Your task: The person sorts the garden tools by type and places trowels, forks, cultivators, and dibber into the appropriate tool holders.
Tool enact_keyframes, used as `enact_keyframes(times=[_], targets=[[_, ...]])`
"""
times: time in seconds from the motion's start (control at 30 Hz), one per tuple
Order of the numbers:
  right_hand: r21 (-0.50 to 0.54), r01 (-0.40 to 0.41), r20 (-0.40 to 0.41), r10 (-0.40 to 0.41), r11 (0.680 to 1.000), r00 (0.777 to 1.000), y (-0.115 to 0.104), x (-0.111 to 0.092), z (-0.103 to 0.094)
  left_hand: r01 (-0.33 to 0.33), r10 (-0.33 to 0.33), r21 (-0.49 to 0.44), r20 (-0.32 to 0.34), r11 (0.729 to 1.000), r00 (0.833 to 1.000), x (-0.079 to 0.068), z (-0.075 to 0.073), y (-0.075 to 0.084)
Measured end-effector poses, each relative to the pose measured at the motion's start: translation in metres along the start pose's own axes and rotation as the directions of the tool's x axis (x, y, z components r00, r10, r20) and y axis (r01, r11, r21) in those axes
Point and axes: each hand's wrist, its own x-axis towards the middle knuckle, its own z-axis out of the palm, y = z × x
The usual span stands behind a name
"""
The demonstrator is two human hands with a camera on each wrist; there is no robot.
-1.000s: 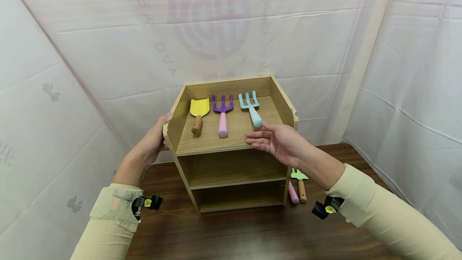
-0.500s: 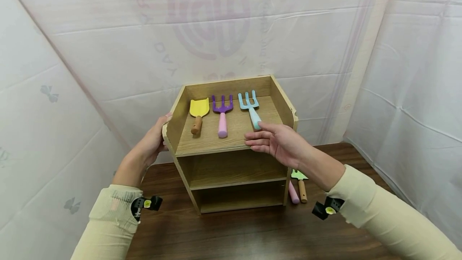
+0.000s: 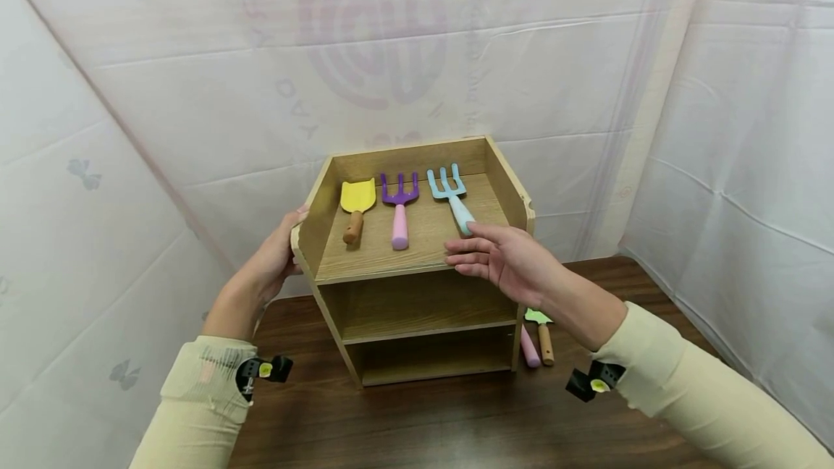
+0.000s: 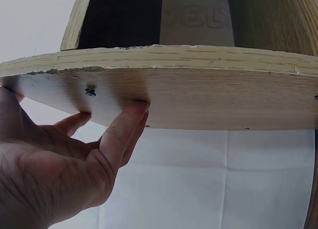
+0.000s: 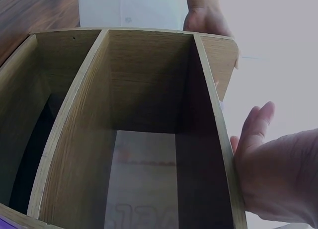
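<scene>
A small wooden shelf unit (image 3: 417, 272) stands on the table. On its top lie a yellow toy shovel (image 3: 357, 195), a purple hand fork (image 3: 400, 197) with a pink handle, and a light-blue hand fork (image 3: 447, 190). My left hand (image 3: 270, 248) holds the unit's left side panel near the top; in the left wrist view, fingers (image 4: 130, 117) press its outer face. My right hand (image 3: 508, 259) is at the top's front right, its fingers extended. One fingertip overlaps the end of the light-blue fork's handle and seems to touch it. In the right wrist view this hand is beside the top board.
Two open compartments lie below the top. Right of the unit, on the dark wooden table (image 3: 443, 425), are a green-headed tool (image 3: 546, 344) with a wooden handle and a pink handle (image 3: 530, 348). White sheeting (image 3: 404, 56) hangs behind and at both sides.
My right hand has shifted slightly against the light-blue fork, and its finger now covers the end of the handle. The left hand keeps its place on the side panel.
</scene>
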Motion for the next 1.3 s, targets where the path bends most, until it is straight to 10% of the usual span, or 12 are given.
enact_keyframes(times=[1.3], targets=[[-0.195, 0.170, 0.058, -0.162, 0.966, 0.985, -0.008, -0.040, -0.022, 0.025, -0.026, -0.022, -0.018, 0.999, 1.000, -0.001, 0.002, -0.001]])
